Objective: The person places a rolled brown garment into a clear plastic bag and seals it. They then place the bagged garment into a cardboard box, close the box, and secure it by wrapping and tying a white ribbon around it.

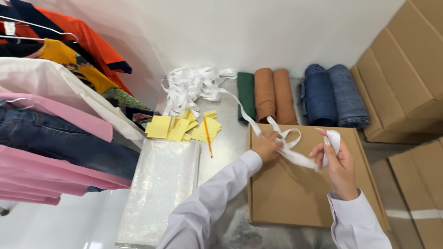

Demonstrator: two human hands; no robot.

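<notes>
A flat brown cardboard box point(295, 193) lies on the metal table in front of me. Over its far edge my left hand point(266, 146) pinches a white fabric ribbon point(295, 154) near a loop. My right hand point(337, 163) holds the ribbon's other end, wrapped over the fingers, above the box's right part. The ribbon runs back to a tangled white ribbon pile point(191, 87) at the far left of the table.
Yellow paper slips point(182, 128) and an orange pencil point(208, 137) lie beside a stack of clear plastic bags point(161, 184). Rolled green, brown and denim garments point(300, 94) line the wall. Hanging clothes point(55, 115) fill the left; stacked cardboard boxes point(406, 69) stand right.
</notes>
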